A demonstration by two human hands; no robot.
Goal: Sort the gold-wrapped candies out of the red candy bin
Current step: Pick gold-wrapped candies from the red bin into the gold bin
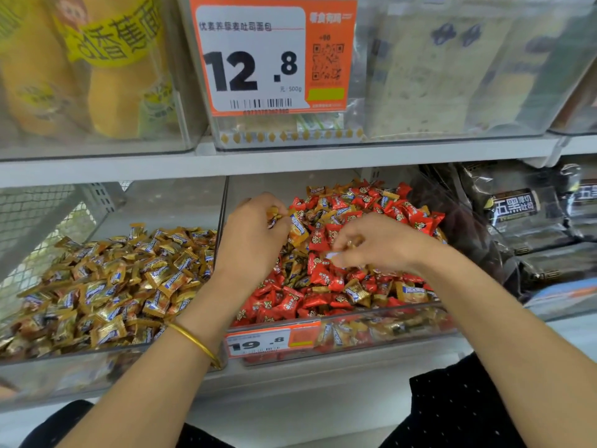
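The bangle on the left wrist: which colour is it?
Gold. The bangle is thin and plain, and the head view shows it best.

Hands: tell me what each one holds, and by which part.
Left hand grips gold candies, bunched whole in its fist. Right hand: grip cannot be told.

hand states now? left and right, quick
Left hand: closed round a few gold candies.
Right hand: curled and blurred; cannot tell whether it holds anything.
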